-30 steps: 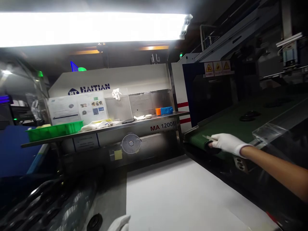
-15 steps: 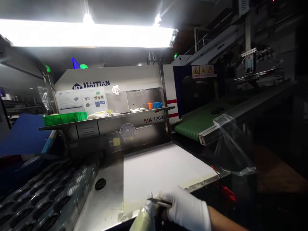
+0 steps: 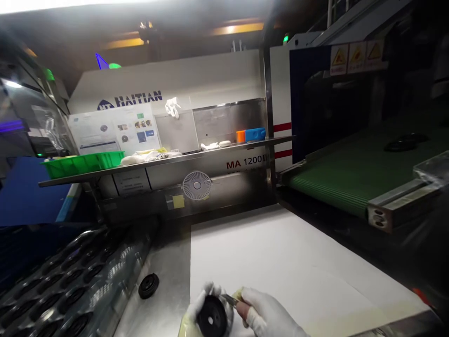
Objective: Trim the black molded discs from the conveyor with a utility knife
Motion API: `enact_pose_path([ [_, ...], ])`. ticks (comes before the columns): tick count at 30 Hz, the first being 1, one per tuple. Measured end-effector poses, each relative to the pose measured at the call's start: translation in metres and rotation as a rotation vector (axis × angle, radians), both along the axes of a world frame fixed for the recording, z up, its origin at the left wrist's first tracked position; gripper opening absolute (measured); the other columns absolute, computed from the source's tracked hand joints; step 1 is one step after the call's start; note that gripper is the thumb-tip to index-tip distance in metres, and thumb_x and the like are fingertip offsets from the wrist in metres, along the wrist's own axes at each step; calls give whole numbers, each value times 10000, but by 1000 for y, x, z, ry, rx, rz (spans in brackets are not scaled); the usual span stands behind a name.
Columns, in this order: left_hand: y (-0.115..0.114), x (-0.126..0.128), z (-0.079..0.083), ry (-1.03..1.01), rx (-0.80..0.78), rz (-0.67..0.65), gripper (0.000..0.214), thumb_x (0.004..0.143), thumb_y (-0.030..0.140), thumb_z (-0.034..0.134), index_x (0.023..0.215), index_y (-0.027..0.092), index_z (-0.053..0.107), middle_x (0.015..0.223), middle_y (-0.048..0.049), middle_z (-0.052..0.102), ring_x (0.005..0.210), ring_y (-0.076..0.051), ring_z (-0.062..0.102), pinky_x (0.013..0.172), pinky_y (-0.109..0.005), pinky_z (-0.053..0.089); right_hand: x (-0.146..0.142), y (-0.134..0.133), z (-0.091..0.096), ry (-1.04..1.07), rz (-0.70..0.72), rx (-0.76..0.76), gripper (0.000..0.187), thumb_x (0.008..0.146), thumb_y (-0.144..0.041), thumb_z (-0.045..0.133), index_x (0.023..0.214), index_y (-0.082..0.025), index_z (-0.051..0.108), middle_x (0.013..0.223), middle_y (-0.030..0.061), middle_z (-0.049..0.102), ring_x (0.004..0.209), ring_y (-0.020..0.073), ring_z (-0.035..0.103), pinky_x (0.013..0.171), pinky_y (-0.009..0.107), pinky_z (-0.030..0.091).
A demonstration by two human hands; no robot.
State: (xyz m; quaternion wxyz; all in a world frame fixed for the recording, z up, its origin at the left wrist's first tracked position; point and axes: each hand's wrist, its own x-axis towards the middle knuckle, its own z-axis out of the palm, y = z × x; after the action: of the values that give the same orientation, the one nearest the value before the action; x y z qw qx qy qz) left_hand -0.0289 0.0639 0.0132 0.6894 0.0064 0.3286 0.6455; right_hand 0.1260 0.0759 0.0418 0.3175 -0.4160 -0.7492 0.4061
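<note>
My left hand (image 3: 205, 304), in a white glove, is shut on a black round moulded disc (image 3: 211, 318) with a small central hole at the bottom of the view. My right hand (image 3: 261, 313), also gloved, pinches a small metal blade (image 3: 229, 299) whose tip is at the disc's upper edge. Both hands sit at the near edge of a white sheet (image 3: 280, 252) on the steel table. A second black disc (image 3: 148, 286) lies on the bare steel to the left of my hands.
A clear moulded tray (image 3: 77, 285) with several round pockets lies at the left. A green belt conveyor (image 3: 336, 182) carrying black discs (image 3: 400, 145) runs in at the right. Behind stand a HAITIAN MA 1200 machine panel (image 3: 210, 164), a shelf with a green crate (image 3: 84, 164), and a small fan (image 3: 197, 185).
My right hand has come back from the green conveyor to the table's near edge, now beside my left hand. The black disc now shows in my left hand. The view has tilted lower.
</note>
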Motion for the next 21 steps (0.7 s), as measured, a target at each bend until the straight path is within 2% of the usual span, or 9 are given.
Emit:
enact_pose_path([
  [2,10,-7,1,-104,8,40,174,678,101,573,829,175,616,805,-52,646,780,-186,619,741,-353,496,2,1,-10,-57,-23,-69,143,764,-260,403,671,-192,488,613,-11,526,605,147,519,551,228,374],
  [4,14,-10,2,-151,84,50,153,670,86,524,776,156,608,764,-56,618,751,-184,606,716,-357,498,2,-4,-16,-74,-61,-66,120,750,-207,379,679,-196,476,621,-12,525,613,146,523,555,224,371],
  [8,9,-6,4,-98,175,39,53,732,169,555,764,158,596,703,-22,561,658,-146,560,606,-292,488,-5,-18,-17,-234,-156,151,257,883,-336,309,737,-214,481,693,0,565,638,158,523,600,251,366],
  [10,5,-2,3,-79,191,35,92,757,252,584,758,161,591,684,-11,545,621,-133,538,563,-269,472,-11,-22,-16,-320,-160,205,324,912,-407,284,746,-220,490,700,1,579,628,159,528,586,251,352],
  [16,-3,3,-1,-123,264,64,34,746,160,584,778,151,594,702,-9,547,675,-129,542,688,-288,485,-25,-23,-16,-458,-186,281,272,919,-341,335,750,-220,510,716,-3,613,645,160,562,556,245,316],
  [21,-5,1,-2,-139,331,54,58,761,164,578,817,159,593,755,-7,551,728,-118,548,728,-266,485,-31,-27,-21,-528,-218,338,269,927,-332,315,778,-228,514,704,-8,618,623,170,568,535,264,287],
])
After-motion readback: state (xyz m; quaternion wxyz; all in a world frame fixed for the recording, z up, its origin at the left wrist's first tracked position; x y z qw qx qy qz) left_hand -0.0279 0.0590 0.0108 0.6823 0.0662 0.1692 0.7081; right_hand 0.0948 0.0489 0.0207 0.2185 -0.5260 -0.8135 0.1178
